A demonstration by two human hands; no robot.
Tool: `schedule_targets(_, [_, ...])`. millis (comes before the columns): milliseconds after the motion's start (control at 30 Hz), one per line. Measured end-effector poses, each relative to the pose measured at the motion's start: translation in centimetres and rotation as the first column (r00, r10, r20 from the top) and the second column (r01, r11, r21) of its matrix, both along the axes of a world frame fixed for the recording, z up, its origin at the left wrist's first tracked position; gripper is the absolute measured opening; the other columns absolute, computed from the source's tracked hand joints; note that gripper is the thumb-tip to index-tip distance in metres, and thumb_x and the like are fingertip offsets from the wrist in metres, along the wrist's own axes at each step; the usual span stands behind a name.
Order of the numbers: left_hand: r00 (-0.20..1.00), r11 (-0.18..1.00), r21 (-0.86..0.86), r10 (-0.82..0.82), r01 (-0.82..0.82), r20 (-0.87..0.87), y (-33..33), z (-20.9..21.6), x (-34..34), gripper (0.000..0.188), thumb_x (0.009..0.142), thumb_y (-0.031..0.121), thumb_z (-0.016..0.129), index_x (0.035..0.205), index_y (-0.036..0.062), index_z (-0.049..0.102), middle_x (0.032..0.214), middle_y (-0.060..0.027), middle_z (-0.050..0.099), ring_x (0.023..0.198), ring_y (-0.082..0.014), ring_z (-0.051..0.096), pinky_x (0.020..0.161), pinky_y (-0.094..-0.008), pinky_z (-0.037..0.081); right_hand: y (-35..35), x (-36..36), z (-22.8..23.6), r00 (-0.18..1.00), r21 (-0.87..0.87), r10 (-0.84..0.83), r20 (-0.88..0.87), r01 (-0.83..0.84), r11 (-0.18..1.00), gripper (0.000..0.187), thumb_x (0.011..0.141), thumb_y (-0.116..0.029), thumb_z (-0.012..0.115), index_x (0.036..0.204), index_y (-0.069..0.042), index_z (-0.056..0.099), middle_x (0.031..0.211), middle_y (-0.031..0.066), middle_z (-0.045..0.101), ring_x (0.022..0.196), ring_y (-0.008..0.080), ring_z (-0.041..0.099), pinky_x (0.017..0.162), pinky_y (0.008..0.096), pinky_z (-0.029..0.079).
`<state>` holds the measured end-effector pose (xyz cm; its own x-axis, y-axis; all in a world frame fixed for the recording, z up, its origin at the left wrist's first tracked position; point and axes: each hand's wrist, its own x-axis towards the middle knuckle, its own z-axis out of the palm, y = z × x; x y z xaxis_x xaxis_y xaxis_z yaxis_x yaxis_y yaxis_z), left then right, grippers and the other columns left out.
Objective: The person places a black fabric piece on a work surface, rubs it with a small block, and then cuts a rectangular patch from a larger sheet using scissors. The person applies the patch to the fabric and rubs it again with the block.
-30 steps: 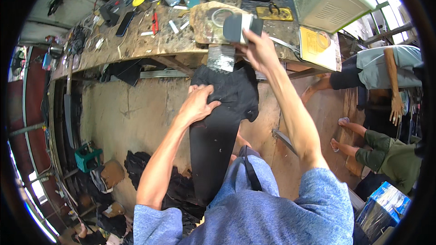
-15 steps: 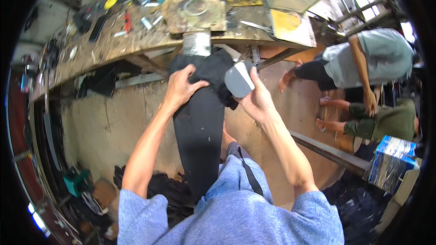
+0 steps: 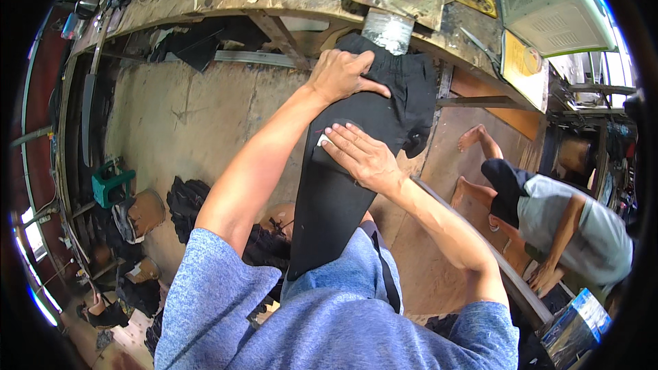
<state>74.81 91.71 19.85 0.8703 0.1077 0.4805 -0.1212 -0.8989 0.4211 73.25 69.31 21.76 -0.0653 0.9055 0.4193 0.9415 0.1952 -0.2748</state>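
L hand (image 3: pixel 340 77) half-open, resting on blk garment (image 3: pixel 339 202); R hand (image 3: pixel 364 157) flat over pad w/ white bit (image 3: pixel 323 140), grip unclear

Wearer's two hands (image 3: pixel 369 161), one draped garment (image 3: pixel 334 212)

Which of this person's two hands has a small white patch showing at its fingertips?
The right hand, flat over the black cloth, with the white patch at its fingertips. The left hand, nearer the workbench, shows none.

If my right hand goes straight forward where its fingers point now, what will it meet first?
Going on across the black cloth, the right hand would probably meet your left forearm first, though whether it could pass beneath is unclear from this view.
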Motion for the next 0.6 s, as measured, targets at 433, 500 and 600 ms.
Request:
schedule_targets(433, [0.996,1.000,0.010,0.019,-0.018,-0.086,0.1,-0.4,0.0,0.074,0.072,0.080,0.077,0.077,0.0101,0.054,0.052,-0.0092,0.059,0.051,-0.0349,0.065,0.048,-0.0430,0.050,-4.5,-6.1,3.3,0.739,-0.306,0.320,-0.592,-0.574,0.760,0.043,0.096,-0.038,0.071,0.132,-0.014,0.072,0.135,0.0107,0.072,0.124,0.0254,0.071,0.113,0.0466,0.054])
schedule_targets(500, [0.997,0.999,0.033,0.021,-0.019,-0.078,0.3,-0.7,0.1,0.074,0.072,0.081,0.076,0.076,0.0101,0.054,0.053,-0.0096,0.059,0.053,-0.0354,0.066,0.049,-0.0438,0.050,-0.7,-0.8,2.2,0.941,-0.073,0.251,-0.229,-0.274,0.959,0.048,0.083,-0.018,0.068,0.130,-0.010,0.070,0.135,0.0131,0.071,0.125,0.0334,0.070,0.112,0.0436,0.055])
schedule_targets(600, [0.995,1.000,0.016,0.000,0.002,-0.097,0.5,-1.3,0.2,0.075,0.073,0.083,0.074,0.075,0.0106,0.055,0.055,-0.0103,0.062,0.057,-0.0365,0.068,0.051,-0.0451,0.051,-0.1,-0.4,-0.9,0.950,-0.142,-0.038,-0.309,-0.006,0.990,0.056,0.079,-0.010,0.068,0.135,-0.003,0.067,0.142,0.0155,0.067,0.134,0.0330,0.064,0.116,0.0475,0.052])
